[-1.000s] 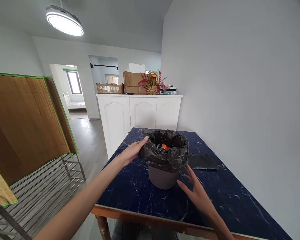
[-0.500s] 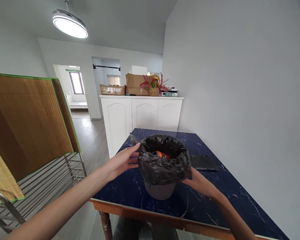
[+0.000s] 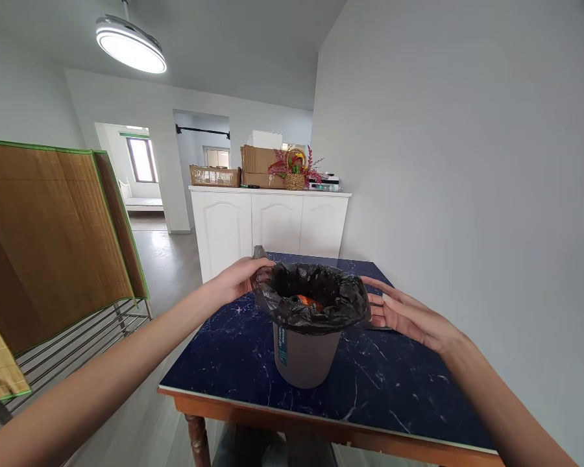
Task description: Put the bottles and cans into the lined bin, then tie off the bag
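A grey trash can [image 3: 305, 360] with a label on its side stands on the table, lined with a black garbage bag [image 3: 316, 319] folded over its rim. An orange can [image 3: 309, 302] lies inside, partly hidden by the plastic. At the left rim, my left hand [image 3: 241, 275] is closed on the bag's edge, thumb on top and fingers partly behind the plastic. My right hand [image 3: 409, 314] is at the right side of the bag, fingers stretched out and apart, fingertips against the flared plastic.
The dark blue marbled table [image 3: 233, 363] has a wooden edge. A white cabinet [image 3: 226, 224] behind it bears cardboard boxes [image 3: 263, 170] and a flower basket [image 3: 296, 180]. To the left stands a metal rack [image 3: 126, 318] draped with a bamboo mat [image 3: 48, 227]. A wall rises on the right.
The bag's folded edge has been raised and spread outward, showing more of the trash can and its label. My right hand has come up from low beside the can to the bag's rim.
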### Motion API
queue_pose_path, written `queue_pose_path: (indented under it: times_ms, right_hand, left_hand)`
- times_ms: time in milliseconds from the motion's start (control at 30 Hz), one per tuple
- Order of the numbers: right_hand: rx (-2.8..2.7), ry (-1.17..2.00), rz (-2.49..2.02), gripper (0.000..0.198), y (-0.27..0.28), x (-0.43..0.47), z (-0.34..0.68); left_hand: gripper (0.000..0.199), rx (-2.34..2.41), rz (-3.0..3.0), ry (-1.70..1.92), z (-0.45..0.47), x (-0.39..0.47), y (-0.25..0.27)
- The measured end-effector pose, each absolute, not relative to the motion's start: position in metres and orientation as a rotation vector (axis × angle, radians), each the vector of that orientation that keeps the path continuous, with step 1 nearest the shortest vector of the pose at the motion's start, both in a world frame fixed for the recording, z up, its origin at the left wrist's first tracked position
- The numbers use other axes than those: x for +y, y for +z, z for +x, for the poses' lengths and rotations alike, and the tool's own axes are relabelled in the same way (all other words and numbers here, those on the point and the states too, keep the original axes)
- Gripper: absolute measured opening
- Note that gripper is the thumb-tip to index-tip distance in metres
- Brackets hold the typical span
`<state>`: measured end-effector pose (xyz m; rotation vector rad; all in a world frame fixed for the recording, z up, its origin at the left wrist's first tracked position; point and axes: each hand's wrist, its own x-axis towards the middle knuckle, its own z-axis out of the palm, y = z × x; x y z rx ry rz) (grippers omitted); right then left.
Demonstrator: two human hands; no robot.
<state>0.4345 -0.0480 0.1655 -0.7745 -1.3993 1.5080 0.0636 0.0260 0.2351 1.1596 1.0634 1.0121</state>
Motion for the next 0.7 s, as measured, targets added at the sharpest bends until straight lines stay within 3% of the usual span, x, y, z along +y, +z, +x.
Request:
queue_pose_path:
  times_ms: [200, 433, 600, 700]
  right_hand:
    - [-1.154, 1.309, -0.962, 0.058, 0.201, -0.037, 0.402]
    - [-1.062, 1.205, -0.662, 0.045, 0.242, -0.009, 0.399]
    - [-1.006, 1.193, -0.606, 0.038, 0.26, 0.024, 0.399]
    - [-0.968, 1.206, -0.583, 0.035, 0.267, 0.039, 0.397]
  left_hand:
    - [0.014, 0.977, 1.189, 1.176, 0.083, 0.022, 0.259]
    - [0.009, 0.851, 1.207, 1.379, 0.09, 0.03, 0.282]
    - [0.027, 0.769, 1.19, 1.537, 0.094, 0.04, 0.293]
    - [0.026, 0.75, 1.172, 1.573, 0.098, 0.046, 0.295]
